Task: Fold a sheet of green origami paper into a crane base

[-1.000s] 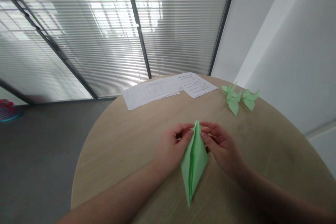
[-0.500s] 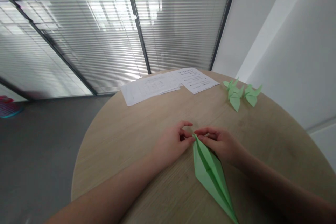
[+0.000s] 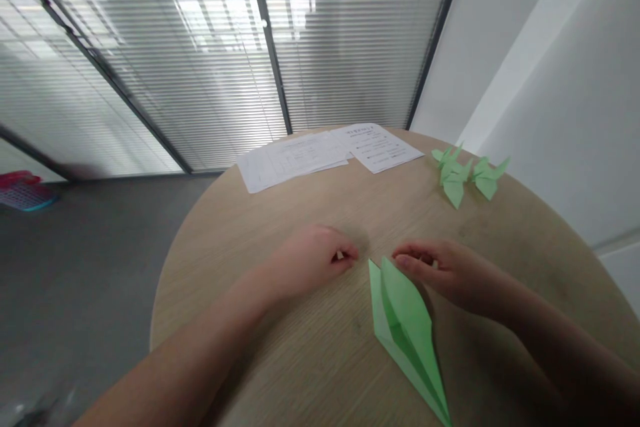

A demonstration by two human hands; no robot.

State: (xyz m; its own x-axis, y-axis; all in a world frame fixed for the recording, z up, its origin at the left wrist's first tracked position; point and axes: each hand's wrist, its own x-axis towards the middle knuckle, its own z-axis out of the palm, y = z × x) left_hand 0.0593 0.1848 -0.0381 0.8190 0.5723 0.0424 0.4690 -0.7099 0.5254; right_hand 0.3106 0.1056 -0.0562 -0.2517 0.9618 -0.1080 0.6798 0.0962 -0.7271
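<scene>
The left hand [image 3: 320, 257] has just come off the folded green paper [image 3: 410, 300]. Half a second ago both hands were at its upper end, where the points met; now that end has parted into two separate points, and the long middle crease gapes between the flaps. A second ago the paper ran nearly straight toward the person; now it slants, with its lower end down toward the right, cut off by the bottom edge of the view. It lies on the round wooden bench [image 3: 225, 240], in front of the person and between the two arms.

The left grip has thumb and fingertips pressed together, with no paper seen between them, a little apart from the nearer point. The right hand [image 3: 440, 263] is at the right flap's tip, thumb and fingers drawn close together; whether this grip pinches the edge or only rests beside it cannot be told. For the handling of the paper, this seems to mean that the upper layers are loose on the left and only the right hand is placed to steady them.

Farther back on the bench lie printed white sheets [image 3: 290, 160], partly overlapping, and to their right small green paper figures [image 3: 454, 190] stand close together. All are well apart from the hands, so none appears to stand in the way. On the floor [image 3: 110, 267] at far left sits a basket [image 3: 25, 192].
</scene>
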